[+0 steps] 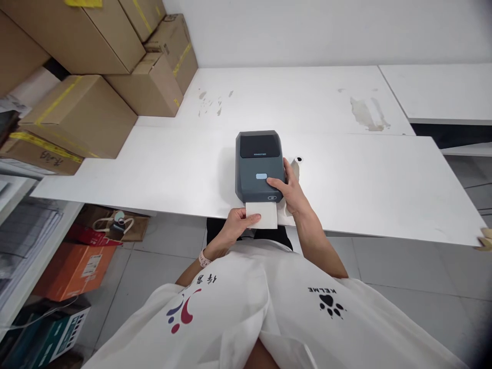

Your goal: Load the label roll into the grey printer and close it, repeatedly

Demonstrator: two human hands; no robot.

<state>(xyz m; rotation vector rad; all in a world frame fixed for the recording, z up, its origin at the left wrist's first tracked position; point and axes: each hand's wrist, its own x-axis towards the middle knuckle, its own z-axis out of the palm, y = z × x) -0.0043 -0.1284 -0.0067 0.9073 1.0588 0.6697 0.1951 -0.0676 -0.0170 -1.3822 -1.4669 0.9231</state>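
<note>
A dark grey label printer stands near the front edge of the white table. A white paper label sticks out of its front slot. My left hand pinches the label's left lower corner between thumb and fingers. My right hand rests on the printer's right front side, with its fingers wrapped round that corner and its forefinger near the light blue button. A crumpled bit of white material lies just behind my right hand.
Stacked cardboard boxes with yellow tape fill the table's left back corner. A second white table adjoins at the right back. Under the table on the left are an orange box, a bag and a teal box. Stains mark the far tabletop.
</note>
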